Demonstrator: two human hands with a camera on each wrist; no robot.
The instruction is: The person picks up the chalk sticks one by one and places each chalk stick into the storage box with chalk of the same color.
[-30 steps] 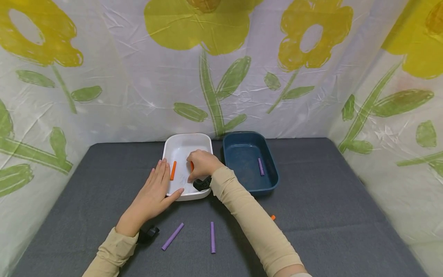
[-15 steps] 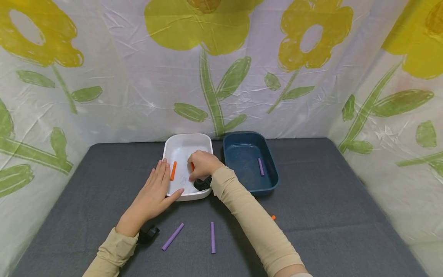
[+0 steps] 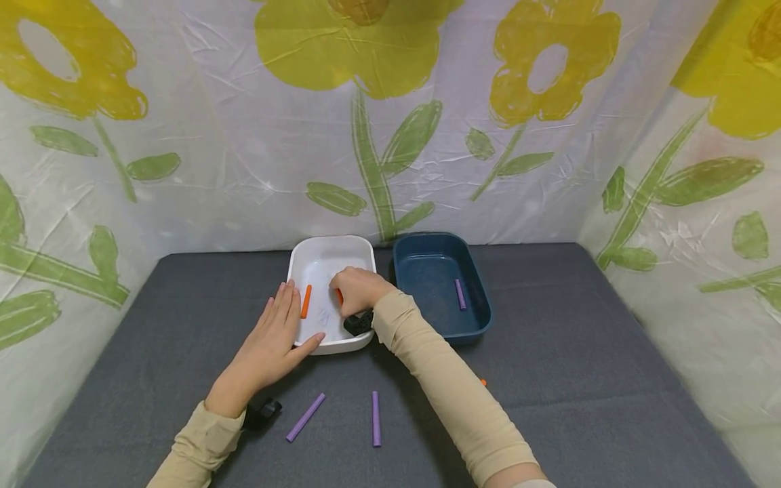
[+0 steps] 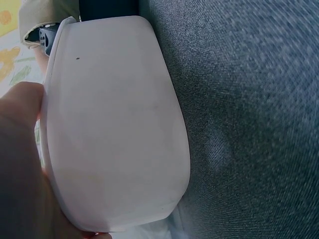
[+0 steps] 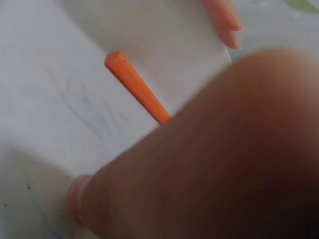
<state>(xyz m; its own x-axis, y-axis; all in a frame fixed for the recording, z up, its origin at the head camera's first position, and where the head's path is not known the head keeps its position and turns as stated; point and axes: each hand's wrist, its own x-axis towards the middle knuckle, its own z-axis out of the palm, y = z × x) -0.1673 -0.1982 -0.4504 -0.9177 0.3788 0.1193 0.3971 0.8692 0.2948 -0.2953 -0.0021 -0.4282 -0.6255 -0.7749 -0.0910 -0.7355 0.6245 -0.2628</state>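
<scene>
My left hand (image 3: 271, 339) lies along the left side of the white tray (image 3: 332, 346), its fingers straight and its thumb at the front rim. Up close, the left wrist view shows the thumb at the rim and the outer wall of the tray. My right hand (image 3: 360, 290) reaches into the tray with curled fingers. They pinch an orange stick (image 3: 339, 295), mostly hidden by the hand. A second orange stick (image 3: 306, 301) lies on the tray floor, near the left wall; the right wrist view shows this loose stick (image 5: 137, 87) too.
A dark blue tray (image 3: 482, 325) with a purple stick (image 3: 460, 294) inside stands to the right. Two purple sticks, one slanted (image 3: 306, 417) and one straight (image 3: 375, 419), lie in front. An orange tip (image 3: 483, 382) shows beside the right sleeve. A flowered curtain hangs behind.
My right thumb has drawn in slightly to the right, closer to the fingers. The left hand and both trays have stayed in place.
</scene>
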